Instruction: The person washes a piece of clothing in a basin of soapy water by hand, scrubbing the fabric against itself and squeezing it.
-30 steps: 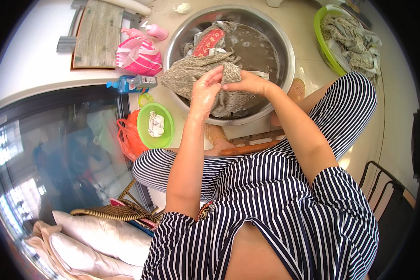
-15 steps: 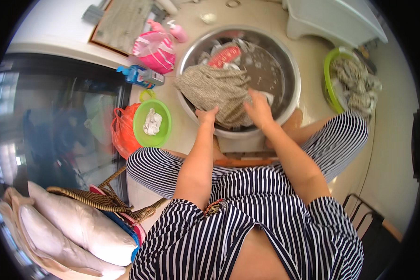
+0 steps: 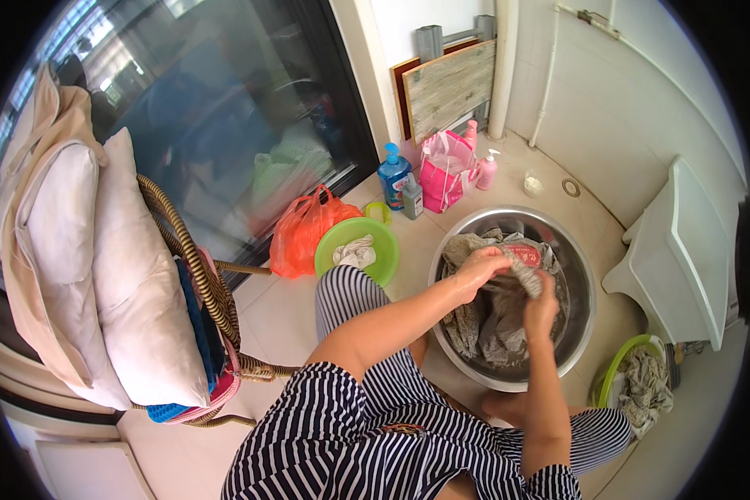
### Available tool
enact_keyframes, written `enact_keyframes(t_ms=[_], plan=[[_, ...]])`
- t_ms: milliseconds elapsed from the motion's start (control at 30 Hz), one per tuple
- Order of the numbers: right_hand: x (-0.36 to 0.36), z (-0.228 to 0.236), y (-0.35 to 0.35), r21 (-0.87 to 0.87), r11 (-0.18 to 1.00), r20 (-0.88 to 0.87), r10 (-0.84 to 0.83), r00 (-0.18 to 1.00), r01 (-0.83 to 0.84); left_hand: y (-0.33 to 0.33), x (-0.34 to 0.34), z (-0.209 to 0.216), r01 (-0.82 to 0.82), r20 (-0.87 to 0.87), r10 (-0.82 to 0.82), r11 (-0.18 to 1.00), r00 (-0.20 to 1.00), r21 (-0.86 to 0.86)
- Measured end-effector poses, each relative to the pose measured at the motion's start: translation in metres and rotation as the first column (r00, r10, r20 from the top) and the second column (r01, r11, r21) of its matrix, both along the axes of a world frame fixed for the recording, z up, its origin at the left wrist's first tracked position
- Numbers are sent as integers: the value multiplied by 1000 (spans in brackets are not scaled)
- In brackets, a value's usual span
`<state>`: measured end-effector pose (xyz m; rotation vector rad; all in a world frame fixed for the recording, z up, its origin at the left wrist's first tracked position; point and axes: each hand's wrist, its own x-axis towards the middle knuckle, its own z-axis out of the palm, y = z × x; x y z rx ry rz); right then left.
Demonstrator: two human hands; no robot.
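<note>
In a wide metal basin (image 3: 586,321) on the floor in front of me lies a heap of wet grey-brown cloth (image 3: 468,321). Above it my left hand (image 3: 479,271) is closed on a raised part of the speckled cloth. My right hand (image 3: 542,307) grips the same cloth a little to the right, and a bunched stretch of it (image 3: 525,277) runs between the two hands. A red piece with pale markings (image 3: 522,254) shows behind that stretch, inside the basin. Dark water partly shows among the folds.
Left of the basin stand a green bowl (image 3: 385,250) with a white cloth (image 3: 356,252) and an orange plastic bag (image 3: 296,242). Behind are a blue pump bottle (image 3: 394,177) and pink bag (image 3: 442,179). At right: a white plastic stool (image 3: 683,242), a green tub of laundry (image 3: 612,371).
The view has swung left, so the basin sits further right. The cloth, spread between my hands before, is now gathered into a bunch, and my hands are closer together.
</note>
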<state>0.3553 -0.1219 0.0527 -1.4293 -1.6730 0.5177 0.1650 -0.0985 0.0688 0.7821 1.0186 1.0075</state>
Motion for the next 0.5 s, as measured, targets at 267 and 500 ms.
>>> enact_keyframes(t_ms=[267,500], plan=[[-67,20,20,-204,975,-385,0,923,-85,58,30,-33,90,653,97,965,751,-247],[-60,-11,34,-104,976,184,-169,968,190,40,73,-123,68,471,158,901,868,-428]])
